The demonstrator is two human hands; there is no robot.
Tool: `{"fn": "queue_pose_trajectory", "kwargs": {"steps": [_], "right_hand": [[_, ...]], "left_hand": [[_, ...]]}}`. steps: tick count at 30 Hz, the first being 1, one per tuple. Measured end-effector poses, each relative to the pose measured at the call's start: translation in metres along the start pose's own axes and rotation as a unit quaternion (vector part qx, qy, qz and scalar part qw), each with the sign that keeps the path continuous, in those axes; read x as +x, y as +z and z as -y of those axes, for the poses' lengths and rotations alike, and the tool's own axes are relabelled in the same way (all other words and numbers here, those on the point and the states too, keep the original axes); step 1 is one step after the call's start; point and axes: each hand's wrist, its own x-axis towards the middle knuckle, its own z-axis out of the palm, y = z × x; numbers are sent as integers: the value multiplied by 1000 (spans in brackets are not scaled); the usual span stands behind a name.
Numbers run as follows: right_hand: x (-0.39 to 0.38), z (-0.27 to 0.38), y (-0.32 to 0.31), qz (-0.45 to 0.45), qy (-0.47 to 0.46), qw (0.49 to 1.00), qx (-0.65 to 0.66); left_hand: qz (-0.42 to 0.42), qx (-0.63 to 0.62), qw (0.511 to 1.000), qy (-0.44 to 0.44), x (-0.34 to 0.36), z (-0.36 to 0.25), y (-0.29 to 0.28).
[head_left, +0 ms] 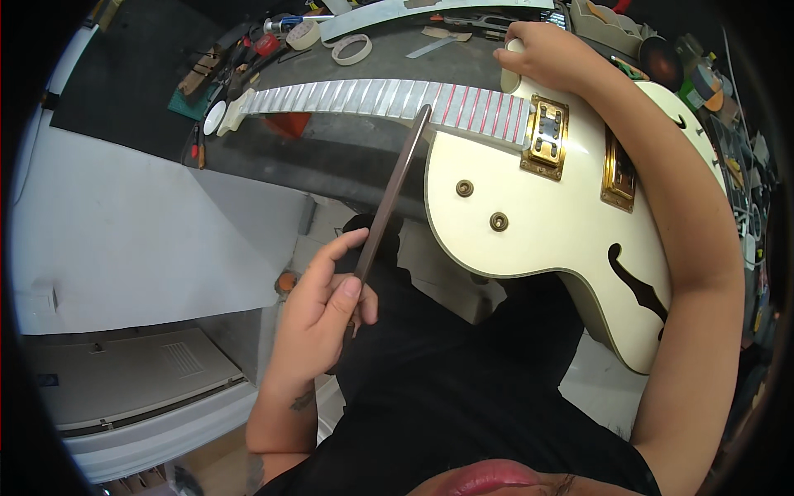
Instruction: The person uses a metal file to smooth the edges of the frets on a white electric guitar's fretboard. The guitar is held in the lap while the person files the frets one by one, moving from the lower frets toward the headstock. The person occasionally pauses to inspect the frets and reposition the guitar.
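A dark rod (389,199) is held by the left hand (321,312) at eight o'clock. At one, the guitar (550,227) is touched by the right hand (552,56) (grip indiscernible).

There are two hands (318,318) (552,54), one guitar (533,244), two pickups (546,136) (619,175)

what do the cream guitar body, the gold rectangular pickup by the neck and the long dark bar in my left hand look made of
Cream guitar body: probably painted wood; smooth, glossy sheen.
Gold rectangular pickup: likely plated metal; bright reflections.
Long dark bar: perhaps steel, from its faint edge glint; wood possible.
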Motion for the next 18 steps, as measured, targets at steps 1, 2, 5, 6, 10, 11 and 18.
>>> {"fn": "queue_pose_trajectory", "kwargs": {"steps": [1,2,5,6,10,11,18], "right_hand": [[0,-1,0,2,-1,1000,1],[0,-2,0,4,-2,1000,1],[5,-3,1,5,-11,1000,-4],[5,-6,0,2,-11,1000,-2],[7,1,3,13,-22,1000,18],[7,0,0,13,-16,1000,20],[-1,-1,-1,3,8,1000,-6]], "left_hand": [[19,2,1000,1,4,4,-3],[38,4,999,3,9,5,-5],[8,73,997,-9,30,-11,5],[1,130,991,22,48,-22,11],[-46,243,961,126,130,-47,34],[-51,249,956,147,128,-43,33],[-33,318,937,140,7,4,8]]}}
